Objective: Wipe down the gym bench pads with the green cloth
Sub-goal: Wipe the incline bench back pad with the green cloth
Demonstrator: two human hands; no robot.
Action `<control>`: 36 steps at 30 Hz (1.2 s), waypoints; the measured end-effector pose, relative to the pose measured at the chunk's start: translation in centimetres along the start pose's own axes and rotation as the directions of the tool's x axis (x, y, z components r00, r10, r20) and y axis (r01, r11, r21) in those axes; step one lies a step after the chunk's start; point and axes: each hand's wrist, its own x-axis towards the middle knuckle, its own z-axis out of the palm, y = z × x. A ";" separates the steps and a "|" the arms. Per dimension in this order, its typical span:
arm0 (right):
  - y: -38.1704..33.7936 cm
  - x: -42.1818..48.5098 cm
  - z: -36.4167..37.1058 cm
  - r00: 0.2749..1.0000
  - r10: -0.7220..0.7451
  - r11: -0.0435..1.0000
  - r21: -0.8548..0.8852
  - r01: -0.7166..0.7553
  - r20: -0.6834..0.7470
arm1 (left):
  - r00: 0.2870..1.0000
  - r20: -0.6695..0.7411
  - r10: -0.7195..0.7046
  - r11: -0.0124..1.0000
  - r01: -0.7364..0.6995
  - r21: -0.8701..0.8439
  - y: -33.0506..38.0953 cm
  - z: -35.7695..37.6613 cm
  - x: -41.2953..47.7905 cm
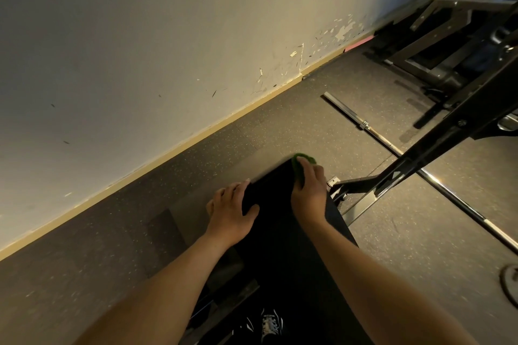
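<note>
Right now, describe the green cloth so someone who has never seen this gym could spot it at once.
Find the long black padded bench running up the lower middle of the view. At its far right corner, the right hand rests on a small bunched green cloth that peeks out past the fingertips. It is the only bright green thing in view.

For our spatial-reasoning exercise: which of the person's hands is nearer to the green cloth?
Right. The right hand presses on the green cloth at the far end of the bench pad; the left hand holds the pad's left edge, apart from the cloth.
</note>
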 end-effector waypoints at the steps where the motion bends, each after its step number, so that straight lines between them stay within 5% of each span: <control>1: -0.5 -1.1 0.7 0.998 -0.058 0.998 0.003 0.058 0.023 | 1.000 -0.005 -0.004 1.000 0.004 0.004 0.0 0.1 0.0; 5: -1.4 -4.3 2.8 0.927 -0.345 0.935 -0.032 0.353 0.147 | 0.998 -0.054 -0.018 1.000 0.018 0.009 0.2 0.4 -0.1; 9: -0.5 -2.6 1.0 0.838 -0.474 0.849 -0.114 0.516 0.269 | 0.998 -0.058 -0.010 1.000 0.011 0.004 0.3 0.3 -0.3; 13: 0.9 1.7 -2.0 0.974 -0.179 0.962 -0.185 0.203 0.136 | 1.000 -0.029 -0.002 1.000 0.002 0.008 0.3 0.1 -0.3; 16: 1.3 2.9 -2.5 0.996 -0.046 0.988 -0.142 0.056 0.074 | 0.999 -0.033 -0.008 1.000 0.009 0.018 0.3 0.1 -0.3; 20: -0.2 0.3 -0.4 0.992 -0.075 0.993 -0.089 0.084 0.101 | 1.000 -0.024 -0.006 1.000 0.005 -0.018 0.3 0.0 -0.4; 29: -2.6 -4.6 1.9 0.877 -0.391 0.903 -0.070 0.425 0.281 | 0.993 -0.105 0.060 0.959 -0.086 -0.270 -1.6 0.2 -1.8; 36: -2.1 1.8 -0.8 0.995 -0.061 0.991 -0.112 0.069 0.076 | 0.961 -0.267 -0.065 0.942 -0.029 -0.334 -2.9 2.0 -5.0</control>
